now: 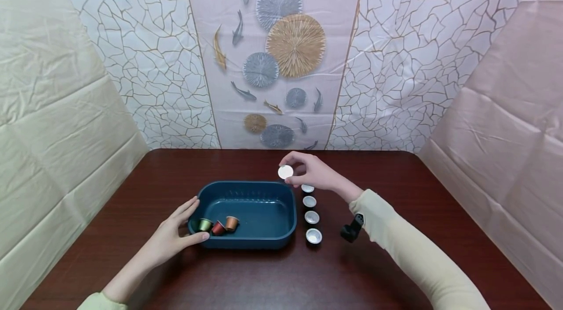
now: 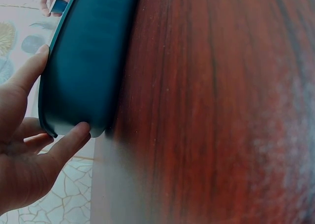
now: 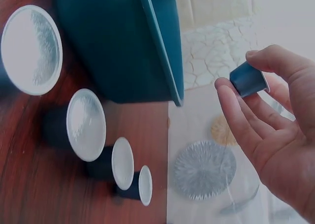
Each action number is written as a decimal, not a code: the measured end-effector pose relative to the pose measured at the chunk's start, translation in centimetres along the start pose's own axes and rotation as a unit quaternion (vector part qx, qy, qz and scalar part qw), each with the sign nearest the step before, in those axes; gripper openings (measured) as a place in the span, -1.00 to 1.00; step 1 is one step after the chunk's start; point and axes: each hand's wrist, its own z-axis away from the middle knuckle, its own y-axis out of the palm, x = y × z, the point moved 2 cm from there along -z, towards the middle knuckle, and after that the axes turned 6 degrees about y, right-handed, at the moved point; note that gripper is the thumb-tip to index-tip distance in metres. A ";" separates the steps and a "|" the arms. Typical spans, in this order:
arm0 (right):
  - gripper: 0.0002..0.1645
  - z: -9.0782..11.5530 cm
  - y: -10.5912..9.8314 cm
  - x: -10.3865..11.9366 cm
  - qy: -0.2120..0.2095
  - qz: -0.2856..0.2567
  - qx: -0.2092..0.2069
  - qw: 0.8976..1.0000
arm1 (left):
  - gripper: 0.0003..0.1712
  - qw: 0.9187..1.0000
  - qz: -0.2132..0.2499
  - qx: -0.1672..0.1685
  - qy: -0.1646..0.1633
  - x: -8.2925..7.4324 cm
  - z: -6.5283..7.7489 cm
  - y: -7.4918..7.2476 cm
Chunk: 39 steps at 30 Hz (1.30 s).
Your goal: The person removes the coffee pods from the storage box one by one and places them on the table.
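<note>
At the left end of a dark blue rectangular plastic basin (image 1: 246, 243), my left hand (image 1: 169, 237) holds the rim, its thumb on the near corner and its fingers along the left side. Three coffee capsules lie at the basin's left: a green one (image 1: 205, 225), a red one (image 1: 218, 228) and a copper one (image 1: 231, 223). Beyond the basin's far right corner, my right hand (image 1: 314, 171) pinches a blue coffee capsule (image 3: 247, 80) between thumb and fingers, above the table, its pale lid (image 1: 285, 171) facing the head camera.
Several dark capsules with silver lids up, such as the nearest one (image 1: 313, 236), stand in a row right of the basin. A black wrist-worn device (image 1: 353, 228) hangs at the right sleeve. Patterned cloth (image 1: 281, 80) rises behind the dark wooden table (image 1: 264, 280).
</note>
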 end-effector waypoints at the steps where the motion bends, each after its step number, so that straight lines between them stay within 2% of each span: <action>1: -0.60 0.1 -0.2 -0.2 0.002 0.003 -0.005 1.000 | 0.07 1.000 0.001 0.000 0.000 0.0 0.0 0.0; 6: -0.60 0.5 -1.0 -1.6 0.012 0.007 -0.028 1.000 | 0.07 1.000 0.005 -0.001 0.000 0.1 0.0 0.1; 17: -0.53 1.5 -2.6 -4.9 0.058 -0.035 -0.062 0.996 | 0.07 1.000 0.008 -0.002 0.000 0.2 0.0 0.0; 32: -0.51 2.7 -3.9 -8.9 0.107 -0.036 -0.095 0.989 | 0.07 1.000 -0.003 -0.002 0.002 0.2 0.0 0.0; 39: -0.50 3.3 -4.1 -10.5 0.121 -0.012 -0.105 0.987 | 0.06 1.000 -0.001 -0.001 0.000 0.3 -0.1 0.0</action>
